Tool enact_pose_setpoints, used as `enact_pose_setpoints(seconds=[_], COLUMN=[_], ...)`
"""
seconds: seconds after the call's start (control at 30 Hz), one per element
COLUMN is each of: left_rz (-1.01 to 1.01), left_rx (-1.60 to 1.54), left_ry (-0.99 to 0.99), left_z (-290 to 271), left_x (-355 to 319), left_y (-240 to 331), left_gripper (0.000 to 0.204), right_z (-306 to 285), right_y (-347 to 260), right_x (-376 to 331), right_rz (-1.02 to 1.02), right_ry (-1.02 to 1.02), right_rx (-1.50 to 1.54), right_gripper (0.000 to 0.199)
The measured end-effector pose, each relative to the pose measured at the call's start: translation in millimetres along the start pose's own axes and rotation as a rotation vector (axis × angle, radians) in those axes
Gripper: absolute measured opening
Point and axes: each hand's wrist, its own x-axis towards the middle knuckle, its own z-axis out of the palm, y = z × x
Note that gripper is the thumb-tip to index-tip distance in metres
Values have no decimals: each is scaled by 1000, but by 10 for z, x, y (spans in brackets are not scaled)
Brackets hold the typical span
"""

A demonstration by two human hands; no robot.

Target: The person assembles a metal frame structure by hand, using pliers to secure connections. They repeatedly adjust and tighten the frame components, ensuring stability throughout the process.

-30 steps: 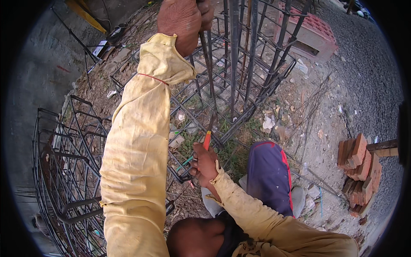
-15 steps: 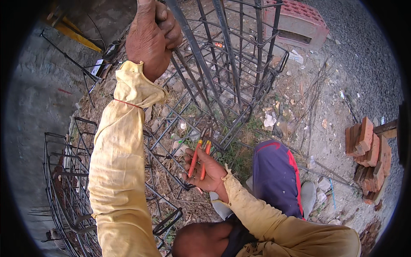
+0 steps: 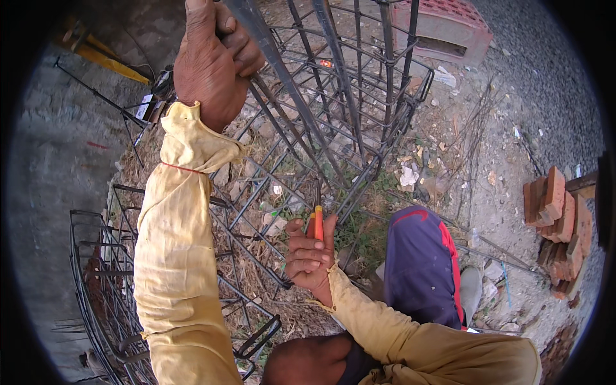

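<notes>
My left hand [image 3: 215, 70], at the top, is a closed fist around a dark steel bar of the upright rebar cage [image 3: 340, 83]. The bar slants down from the fist toward the cage's foot. Lower, near the middle, my right hand [image 3: 309, 260] is closed on pincers [image 3: 319, 221] with orange-red handles and yellow collars. Their handles lie close together, and the dark jaws point up at the joint where the upright bars meet the lying rebar cage [image 3: 250, 199]. Whether the jaws grip a wire there is too small to tell.
Stacked red bricks [image 3: 564, 224] stand at the right, and a pinkish plastic crate [image 3: 443, 29] lies at the far right. More bent rebar frames [image 3: 102, 256] lean by the grey wall [image 3: 51, 147] at left. My bent knee [image 3: 420, 263] is beside the right hand. Rubble and loose wires cover the ground.
My right hand has turned upright and drawn the pincers' spread handles together, with the jaws pointing up. The left hand keeps its hold on the bar, shifted slightly left in view.
</notes>
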Motion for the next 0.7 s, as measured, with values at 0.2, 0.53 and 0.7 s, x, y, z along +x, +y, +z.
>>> enact_pose_setpoints(seconds=[0.2,0.53,0.7], left_rz=[-33,-6,13], left_rx=[-46,-14,5], left_ry=[-61,-96,9], left_z=[-36,-29,45], left_x=[9,14,8], left_y=[19,7,4], left_gripper=[43,44,44], right_z=[-52,211,387], right_y=[66,78,142], right_x=[10,-56,40], right_rz=[-357,-383,-300], right_ry=[560,638,488], right_rx=[-601,-703,-412], right_gripper=[43,31,39])
